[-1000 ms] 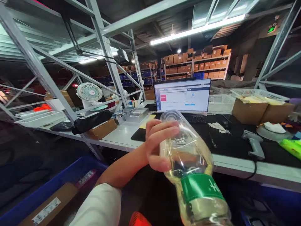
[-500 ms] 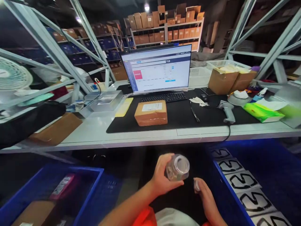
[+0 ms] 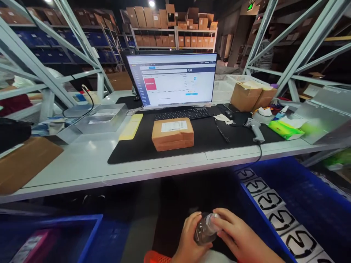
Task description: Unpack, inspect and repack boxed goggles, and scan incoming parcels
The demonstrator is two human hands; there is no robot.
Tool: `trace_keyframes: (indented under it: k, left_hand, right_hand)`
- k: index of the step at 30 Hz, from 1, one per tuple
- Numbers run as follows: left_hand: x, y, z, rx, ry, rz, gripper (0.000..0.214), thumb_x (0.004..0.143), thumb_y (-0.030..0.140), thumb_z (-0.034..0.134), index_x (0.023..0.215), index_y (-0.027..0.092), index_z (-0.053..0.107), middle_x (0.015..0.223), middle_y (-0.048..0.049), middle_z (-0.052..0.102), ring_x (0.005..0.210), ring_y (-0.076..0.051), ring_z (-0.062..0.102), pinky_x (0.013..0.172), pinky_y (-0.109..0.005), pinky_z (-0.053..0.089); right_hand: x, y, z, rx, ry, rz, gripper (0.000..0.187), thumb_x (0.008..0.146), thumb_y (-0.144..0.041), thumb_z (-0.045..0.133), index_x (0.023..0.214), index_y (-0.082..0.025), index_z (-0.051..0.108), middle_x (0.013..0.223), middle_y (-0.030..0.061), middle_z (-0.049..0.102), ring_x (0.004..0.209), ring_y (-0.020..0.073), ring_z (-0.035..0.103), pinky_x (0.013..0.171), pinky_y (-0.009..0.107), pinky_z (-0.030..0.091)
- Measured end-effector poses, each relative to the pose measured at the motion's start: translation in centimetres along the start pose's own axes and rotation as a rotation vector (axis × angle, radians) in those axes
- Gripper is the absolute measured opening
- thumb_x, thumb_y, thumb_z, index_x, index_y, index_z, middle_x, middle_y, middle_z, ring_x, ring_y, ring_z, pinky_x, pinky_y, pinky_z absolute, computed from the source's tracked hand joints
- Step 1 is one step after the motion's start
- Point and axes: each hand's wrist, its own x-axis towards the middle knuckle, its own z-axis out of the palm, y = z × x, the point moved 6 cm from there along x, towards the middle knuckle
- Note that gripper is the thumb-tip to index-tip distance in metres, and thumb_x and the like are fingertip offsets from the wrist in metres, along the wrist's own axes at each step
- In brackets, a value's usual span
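My left hand (image 3: 188, 235) is wrapped round a small clear jar (image 3: 203, 233), held low in front of my body below the table edge. The jar is tilted, its mouth turned to the right. My right hand (image 3: 238, 233) has its fingers closed about a clear lid (image 3: 214, 218) at the jar's mouth. Those fingers partly cover the lid, so how firmly it sits cannot be seen. Nothing can be made out inside the jar.
A taped cardboard box (image 3: 172, 135) lies on the black desk mat (image 3: 131, 152), before a keyboard (image 3: 182, 114) and monitor (image 3: 175, 82). A scanner (image 3: 255, 130) stands to the right. Blue bins flank me; the right bin (image 3: 263, 223) holds several flat packs (image 3: 281, 221).
My right hand has brought the lid up to the jar's mouth. My left hand has lowered the jar. The view has shifted, and the table scene sits further left.
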Motion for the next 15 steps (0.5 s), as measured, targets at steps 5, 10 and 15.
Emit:
trace_keyframes:
  k: [5,10,15]
  left_hand:
    - [0.2,0.0,-1.6,-0.044,-0.107,0.013,0.084,0.058,0.025,0.09,0.137,0.029,0.062,0.139,-0.0117,0.063,0.127,-0.035,0.062,0.11,-0.052,0.052]
    - [1.6,1.8,-2.5,0.007,-0.253,-0.039,0.092,0.057,0.016,0.09,0.143,0.028,0.058,0.144,-0.0127,0.06,0.132,-0.035,0.057,0.114,-0.054,0.047]
    - [3.5,4.6,-3.6,0.058,-0.365,-0.115,0.099,0.058,0.026,0.093,0.149,0.029,0.054,0.146,-0.0127,0.058,0.131,-0.035,0.056,0.116,-0.054,0.043]
  right_hand:
    - [2.1,-3.7,-0.7,-0.206,-0.238,-0.2,0.051,0.088,-0.002,0.054,0.132,-0.025,0.066,0.142,0.0107,0.062,0.11,0.0224,0.065,0.094,0.035,0.056]
    - [4.1,-3.7,-1.4,-0.421,-0.283,-0.065,0.023,0.097,-0.019,0.058,0.117,-0.018,0.068,0.101,0.0103,0.068,0.079,0.0217,0.065,0.067,0.033,0.051]
    - [4.8,-1.9,-1.8,-0.472,-0.235,0.026,0.028,0.098,-0.026,0.059,0.123,-0.014,0.065,0.098,0.0097,0.068,0.08,0.0253,0.067,0.068,0.036,0.048]
